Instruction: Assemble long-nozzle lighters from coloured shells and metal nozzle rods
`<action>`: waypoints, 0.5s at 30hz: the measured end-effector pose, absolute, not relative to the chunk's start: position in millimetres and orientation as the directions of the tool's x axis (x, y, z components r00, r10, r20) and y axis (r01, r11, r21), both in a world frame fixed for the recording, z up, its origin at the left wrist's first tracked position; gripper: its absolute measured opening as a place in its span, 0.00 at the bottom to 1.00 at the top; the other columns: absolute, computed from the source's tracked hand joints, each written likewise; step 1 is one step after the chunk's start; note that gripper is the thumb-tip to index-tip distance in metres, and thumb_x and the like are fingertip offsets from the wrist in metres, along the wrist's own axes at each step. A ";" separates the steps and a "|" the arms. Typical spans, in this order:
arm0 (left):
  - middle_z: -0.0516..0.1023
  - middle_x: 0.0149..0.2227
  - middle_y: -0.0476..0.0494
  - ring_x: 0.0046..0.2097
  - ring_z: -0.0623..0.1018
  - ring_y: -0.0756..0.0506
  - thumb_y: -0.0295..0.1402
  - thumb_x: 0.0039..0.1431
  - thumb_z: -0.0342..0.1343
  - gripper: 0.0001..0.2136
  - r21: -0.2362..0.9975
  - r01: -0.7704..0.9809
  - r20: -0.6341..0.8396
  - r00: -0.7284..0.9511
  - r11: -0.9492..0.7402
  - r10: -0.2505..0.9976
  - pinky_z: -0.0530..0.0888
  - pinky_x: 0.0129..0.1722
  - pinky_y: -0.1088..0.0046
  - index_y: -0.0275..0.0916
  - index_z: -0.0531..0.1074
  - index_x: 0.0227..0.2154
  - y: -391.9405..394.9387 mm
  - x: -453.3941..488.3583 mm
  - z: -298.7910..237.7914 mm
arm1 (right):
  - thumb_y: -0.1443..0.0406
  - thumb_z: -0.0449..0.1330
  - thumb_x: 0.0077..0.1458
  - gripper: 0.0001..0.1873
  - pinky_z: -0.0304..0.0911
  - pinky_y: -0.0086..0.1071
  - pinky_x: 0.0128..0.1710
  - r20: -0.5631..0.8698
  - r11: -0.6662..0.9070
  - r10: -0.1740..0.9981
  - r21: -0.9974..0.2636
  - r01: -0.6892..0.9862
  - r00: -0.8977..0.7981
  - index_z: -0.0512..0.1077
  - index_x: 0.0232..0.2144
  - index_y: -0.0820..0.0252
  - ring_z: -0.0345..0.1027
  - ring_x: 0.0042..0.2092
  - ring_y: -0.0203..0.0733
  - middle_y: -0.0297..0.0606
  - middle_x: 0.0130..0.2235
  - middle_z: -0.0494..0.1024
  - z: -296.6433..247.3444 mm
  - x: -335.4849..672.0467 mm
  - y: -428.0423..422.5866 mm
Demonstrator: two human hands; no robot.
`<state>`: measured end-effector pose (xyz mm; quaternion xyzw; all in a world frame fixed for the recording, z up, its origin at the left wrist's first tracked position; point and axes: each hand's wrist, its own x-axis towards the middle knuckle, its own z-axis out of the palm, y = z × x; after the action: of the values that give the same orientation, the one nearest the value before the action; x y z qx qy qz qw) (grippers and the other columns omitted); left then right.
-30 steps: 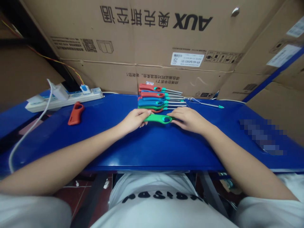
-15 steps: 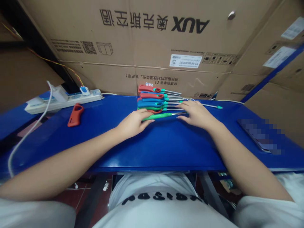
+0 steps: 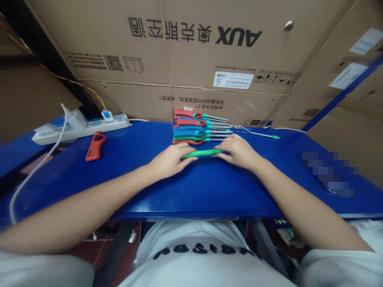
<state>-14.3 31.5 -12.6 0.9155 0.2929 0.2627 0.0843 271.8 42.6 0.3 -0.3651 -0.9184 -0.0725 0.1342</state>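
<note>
Between my two hands lies a green long-nose lighter [image 3: 203, 153], held level just above or on the blue tabletop. My left hand [image 3: 169, 160] pinches the rear of its handle. At the front end, the fingers of my right hand [image 3: 239, 152] close round it and hide its metal tube. Just beyond is a row of several long-nose lighters [image 3: 190, 133] in red, blue and green, their metal tubes pointing right. A loose metal tube with a teal tip [image 3: 263, 135] lies beyond my right hand. Off to the left rests a red lighter handle [image 3: 95, 146] with no tube on it.
A large cardboard box [image 3: 191, 56] walls off the back of the blue table [image 3: 197, 195]. At the left sit a white power strip [image 3: 80, 129] with plugs and a hanging white cable [image 3: 38, 167]. A dark flat object [image 3: 326, 175], partly blurred out, lies at the right.
My right hand has moved left and towards me, onto the front of the green lighter. The lighter has come slightly nearer, apart from the row behind it.
</note>
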 end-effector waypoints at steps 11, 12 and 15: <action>0.81 0.42 0.40 0.44 0.79 0.43 0.39 0.69 0.53 0.14 0.327 0.458 0.474 0.677 -0.826 0.563 0.74 0.45 0.70 0.35 0.77 0.46 29.8 -13.1 -11.1 | 0.60 0.56 0.66 0.13 0.61 0.38 0.44 0.356 0.810 0.559 -0.040 0.585 -0.749 0.77 0.41 0.63 0.70 0.39 0.46 0.45 0.37 0.80 6.1 278.8 38.3; 0.80 0.40 0.41 0.42 0.79 0.44 0.39 0.69 0.53 0.14 0.339 0.447 0.465 0.685 -0.828 0.561 0.74 0.44 0.70 0.35 0.78 0.45 28.5 -13.0 -10.4 | 0.60 0.55 0.66 0.14 0.61 0.38 0.42 0.366 0.826 0.527 -0.009 0.564 -0.767 0.77 0.39 0.63 0.69 0.38 0.46 0.45 0.35 0.79 5.3 278.8 37.9; 0.79 0.34 0.44 0.37 0.78 0.46 0.39 0.69 0.53 0.13 0.406 0.427 0.438 0.685 -0.808 0.582 0.73 0.39 0.73 0.35 0.78 0.41 25.2 -12.7 -9.2 | 0.61 0.52 0.67 0.16 0.60 0.37 0.38 0.413 0.847 0.433 0.115 0.518 -0.801 0.76 0.38 0.65 0.66 0.36 0.46 0.47 0.32 0.77 1.0 276.1 36.6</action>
<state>-12.7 25.2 -9.2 0.9076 0.2781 0.2833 0.1370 276.1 36.6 1.0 -0.2525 -0.9423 -0.1119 0.1894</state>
